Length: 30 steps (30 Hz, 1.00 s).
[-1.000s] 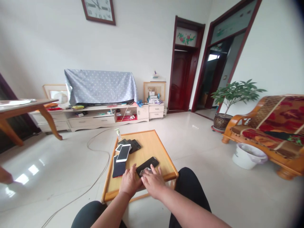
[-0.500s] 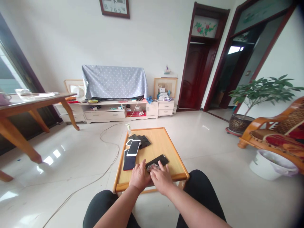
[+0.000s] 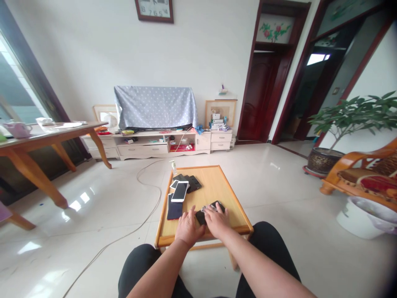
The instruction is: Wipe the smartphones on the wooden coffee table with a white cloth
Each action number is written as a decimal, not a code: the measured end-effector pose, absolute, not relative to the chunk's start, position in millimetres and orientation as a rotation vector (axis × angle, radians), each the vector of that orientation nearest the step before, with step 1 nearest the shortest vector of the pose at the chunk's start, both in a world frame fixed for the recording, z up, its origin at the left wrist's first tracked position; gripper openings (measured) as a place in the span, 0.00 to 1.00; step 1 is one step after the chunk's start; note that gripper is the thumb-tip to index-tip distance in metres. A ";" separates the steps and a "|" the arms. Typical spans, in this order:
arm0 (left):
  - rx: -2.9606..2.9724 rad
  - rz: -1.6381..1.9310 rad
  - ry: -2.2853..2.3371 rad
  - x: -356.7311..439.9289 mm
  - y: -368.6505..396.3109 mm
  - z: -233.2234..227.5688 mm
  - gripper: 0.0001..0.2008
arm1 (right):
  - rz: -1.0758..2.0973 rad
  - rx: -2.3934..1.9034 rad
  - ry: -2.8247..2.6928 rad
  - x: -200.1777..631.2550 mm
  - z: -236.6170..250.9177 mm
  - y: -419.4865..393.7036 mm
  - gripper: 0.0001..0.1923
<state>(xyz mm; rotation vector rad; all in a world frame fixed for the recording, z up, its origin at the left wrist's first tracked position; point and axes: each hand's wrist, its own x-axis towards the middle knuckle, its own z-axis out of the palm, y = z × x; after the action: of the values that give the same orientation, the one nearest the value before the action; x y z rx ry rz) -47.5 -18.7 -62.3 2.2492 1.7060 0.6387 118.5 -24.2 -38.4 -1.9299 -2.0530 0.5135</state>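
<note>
Both hands on a black phone at the bench's near edge.

Left hand (image 3: 188, 225) lies flat, steadying the black phone (image 3: 208, 212) on the bench (image 3: 217, 186); right hand (image 3: 216, 218) presses a small grey cloth (image 3: 205, 208) onto it, grip flat and not closed round anything. Looks like wiping, mid-stroke. More phones (image 3: 181, 191) are stacked just beyond.

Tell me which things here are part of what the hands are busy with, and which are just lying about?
In hand:
left hand, steadying the black phone
right hand, pressing a small grey cloth on that phone
low wooden table

Lying about:
white phone
dark phones
dark blue phone
small bottle
floor cable
potted plant
</note>
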 end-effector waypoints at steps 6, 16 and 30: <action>2.246 0.646 1.705 -48.2 -17.0 -64.4 0.41 | 0.502 -1.872 -2.093 109.5 -41.9 -19.8 0.25; 2.323 0.561 1.772 -41.9 -17.2 -60.3 0.42 | 0.475 -2.119 -1.932 152.0 -29.5 5.7 0.27; 2.281 0.454 1.792 -34.8 -21.2 -47.8 0.40 | 0.387 -2.089 -1.991 153.2 -22.8 -3.1 0.26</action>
<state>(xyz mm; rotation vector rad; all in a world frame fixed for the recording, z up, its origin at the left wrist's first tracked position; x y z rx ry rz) -34.8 -21.2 -47.8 2.2806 1.7919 0.4538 153.2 -3.1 -22.8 -2.0886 -1.9915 0.3875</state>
